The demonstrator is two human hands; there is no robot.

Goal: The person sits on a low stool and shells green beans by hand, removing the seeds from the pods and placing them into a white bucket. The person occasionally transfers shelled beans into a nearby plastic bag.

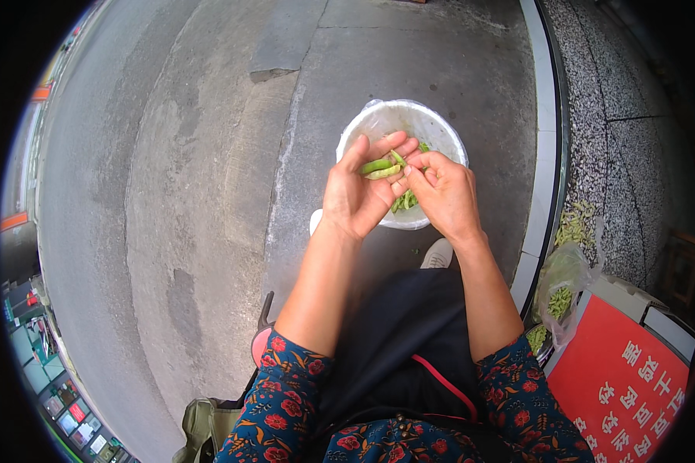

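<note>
Above white bucket (pixel 398 117), green pods (pixel 377 166), slender.

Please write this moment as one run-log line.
left hand: palm open, green pods on it; right hand: pinched beside them; below: lined white bucket with green pieces

In mid-frame, a round white plastic bucket (pixel 462 145) had a glossy, wrinkled clear-film lining (pixel 382 119) and slim green pods (pixel 378 166) looked smooth, while rough, matt grey concrete ground (pixel 201 154) lay left, a crumpled translucent plastic bag (pixel 561 278) right, and matt dark-blue floral cloth sleeves (pixel 278 397) below.
</note>
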